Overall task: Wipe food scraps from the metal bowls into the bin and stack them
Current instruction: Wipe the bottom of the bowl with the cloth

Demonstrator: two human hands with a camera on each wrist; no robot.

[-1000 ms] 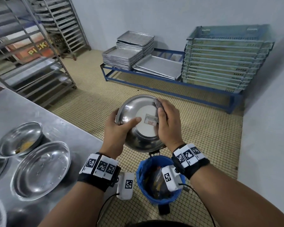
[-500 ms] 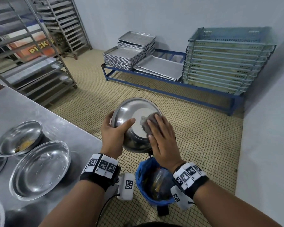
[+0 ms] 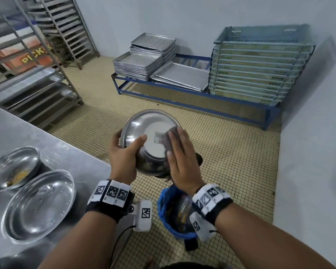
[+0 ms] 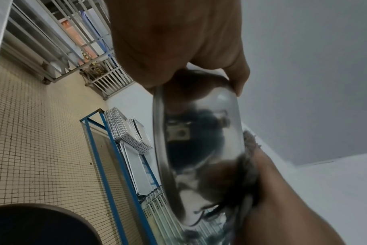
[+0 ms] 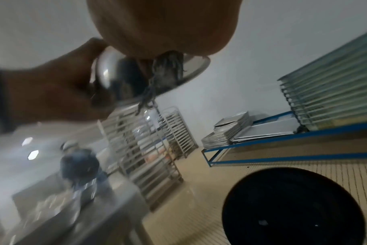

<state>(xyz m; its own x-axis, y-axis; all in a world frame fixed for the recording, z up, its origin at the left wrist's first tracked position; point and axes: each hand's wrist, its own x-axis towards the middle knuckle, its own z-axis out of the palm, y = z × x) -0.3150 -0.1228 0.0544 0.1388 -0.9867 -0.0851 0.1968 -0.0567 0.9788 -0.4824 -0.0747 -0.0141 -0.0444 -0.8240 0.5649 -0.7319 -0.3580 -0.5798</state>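
A metal bowl [image 3: 142,129] is held tilted over the blue-lined bin [image 3: 164,202], its underside with a sticker facing me. My left hand [image 3: 124,152] grips its left rim, thumb on the underside. My right hand [image 3: 177,150] presses a grey cloth [image 3: 173,133] flat on the right side of the base with straight fingers. The left wrist view shows the bowl [image 4: 199,149] edge-on with the cloth [image 4: 250,140] against it. In the right wrist view the cloth [image 5: 168,66] hangs by the bowl [image 5: 109,71]. The bowl's inside is hidden.
Two more metal bowls stand on the steel table [image 3: 66,152] at the left, one clean [image 3: 39,204], one with yellow scraps [image 3: 14,167]. Tray racks [image 3: 33,80] stand far left. A blue bench [image 3: 182,101] holds trays and stacked crates [image 3: 256,70].
My right hand has slid the cloth from the middle of the bowl's base up to its right side, uncovering the sticker. The left hand keeps its hold on the rim.
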